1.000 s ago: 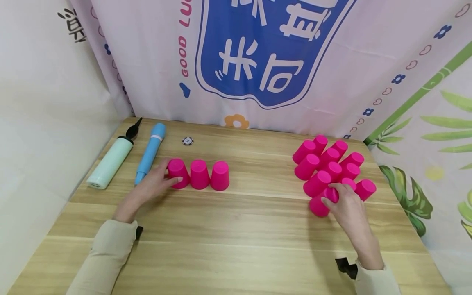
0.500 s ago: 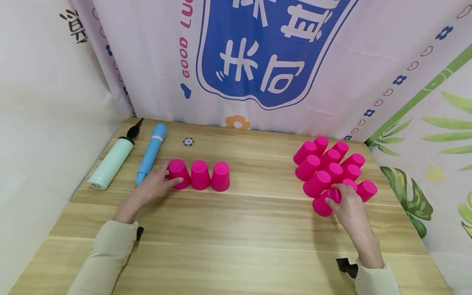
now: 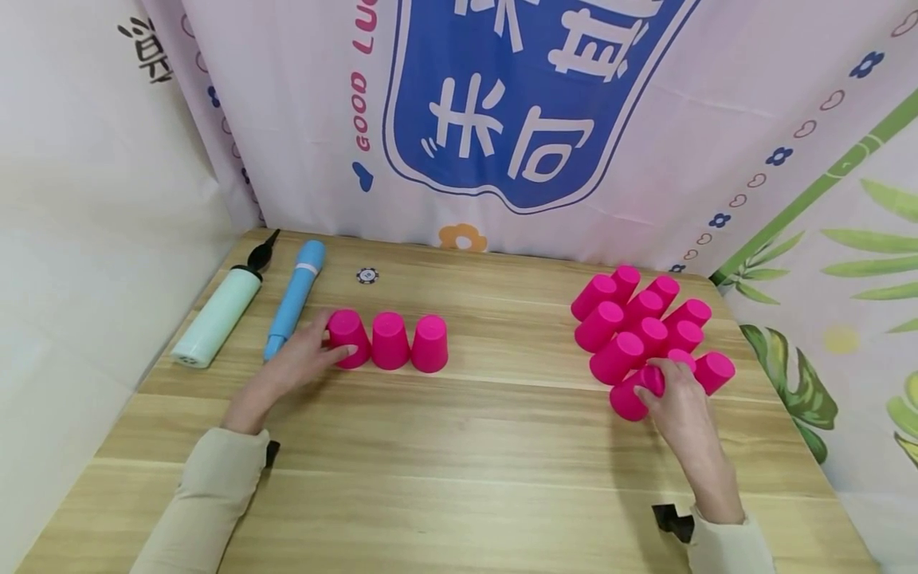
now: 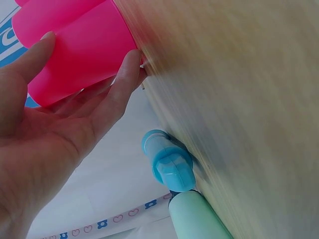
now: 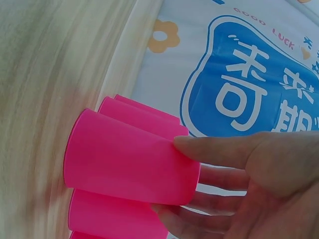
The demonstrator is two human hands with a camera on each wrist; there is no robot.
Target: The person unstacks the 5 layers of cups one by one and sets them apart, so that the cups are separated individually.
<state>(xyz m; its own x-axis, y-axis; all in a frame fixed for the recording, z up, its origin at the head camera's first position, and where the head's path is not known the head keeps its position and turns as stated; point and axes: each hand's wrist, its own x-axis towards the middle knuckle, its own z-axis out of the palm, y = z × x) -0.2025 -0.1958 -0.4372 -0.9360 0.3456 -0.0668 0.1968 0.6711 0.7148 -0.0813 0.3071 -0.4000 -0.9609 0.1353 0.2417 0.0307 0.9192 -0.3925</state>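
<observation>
Three pink plastic cups stand upside down in a row at the left of the table. My left hand (image 3: pixel 308 351) holds the leftmost pink cup (image 4: pixel 89 55), thumb on its near side and fingers round its far side. At the right, my right hand (image 3: pixel 681 399) grips the front pink cup (image 5: pixel 129 159) near its upturned base, with the thumb on one side and fingers on the other. That cup stands at the near corner of a close group of upside-down pink cups (image 3: pixel 598 325). Some cups in the group are partly hidden by the right hand.
A mint-green hand pump (image 3: pixel 218 319) with a black nozzle lies at the left, beside a blue tube-shaped tool (image 3: pixel 294 291). Behind the row is a poker chip (image 3: pixel 368 275). A printed curtain (image 3: pixel 301 119) hangs along the table's (image 3: pixel 459 446) back edge.
My right hand has shifted slightly to the right with the front cup, bringing it nearer the others in its group. The left hand and its row stay in place.
</observation>
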